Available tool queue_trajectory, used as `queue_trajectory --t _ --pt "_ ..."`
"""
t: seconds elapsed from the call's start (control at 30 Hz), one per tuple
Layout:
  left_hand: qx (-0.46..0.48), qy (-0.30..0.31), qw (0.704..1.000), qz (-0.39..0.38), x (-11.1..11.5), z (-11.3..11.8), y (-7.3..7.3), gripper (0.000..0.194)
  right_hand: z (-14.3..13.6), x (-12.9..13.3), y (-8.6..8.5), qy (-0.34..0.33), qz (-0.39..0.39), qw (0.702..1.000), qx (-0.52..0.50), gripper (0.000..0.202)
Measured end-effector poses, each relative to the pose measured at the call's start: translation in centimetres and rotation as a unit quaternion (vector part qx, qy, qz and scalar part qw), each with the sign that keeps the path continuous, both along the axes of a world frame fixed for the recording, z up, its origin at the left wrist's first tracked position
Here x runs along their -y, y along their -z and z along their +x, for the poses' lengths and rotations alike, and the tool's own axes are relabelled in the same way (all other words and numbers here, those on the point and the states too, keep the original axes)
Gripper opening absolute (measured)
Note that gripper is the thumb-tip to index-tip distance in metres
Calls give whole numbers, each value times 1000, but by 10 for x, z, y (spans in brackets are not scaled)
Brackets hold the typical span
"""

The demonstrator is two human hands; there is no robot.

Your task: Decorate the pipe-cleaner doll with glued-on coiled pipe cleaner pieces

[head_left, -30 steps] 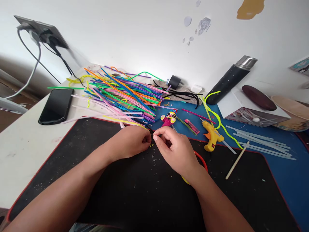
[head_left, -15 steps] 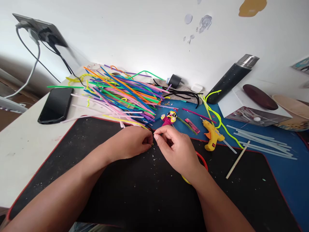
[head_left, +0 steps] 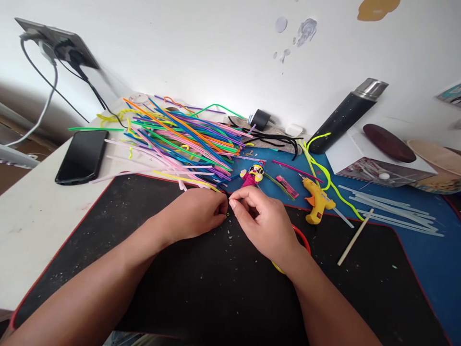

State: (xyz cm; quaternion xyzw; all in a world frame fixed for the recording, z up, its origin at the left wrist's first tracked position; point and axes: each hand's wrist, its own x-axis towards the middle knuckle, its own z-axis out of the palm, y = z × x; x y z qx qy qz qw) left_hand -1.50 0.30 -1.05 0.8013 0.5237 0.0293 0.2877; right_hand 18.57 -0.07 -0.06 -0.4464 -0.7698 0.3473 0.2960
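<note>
Head view: my left hand [head_left: 196, 212] and right hand [head_left: 262, 218] meet fingertip to fingertip, grips pinched together on a tiny yellow loop [head_left: 227, 214], low over the black mat [head_left: 144, 211] for steadiness.

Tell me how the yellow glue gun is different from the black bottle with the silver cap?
The yellow plastic glue gun is small and bent like a pistol; the black speckled bottle with the silver cap is long, straight and far bigger. The glue gun lies flat where the black mat meets the blue mat; the bottle leans tilted against the white wall. Both sit to the right of the hands, untouched.
</note>
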Motion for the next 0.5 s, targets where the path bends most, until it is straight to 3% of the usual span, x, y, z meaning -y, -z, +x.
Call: queue_trajectory --t 0.5 --pt "-31 0 1000 4 1 2 0 18 -1 1 -1 1 6 1000 9 11"
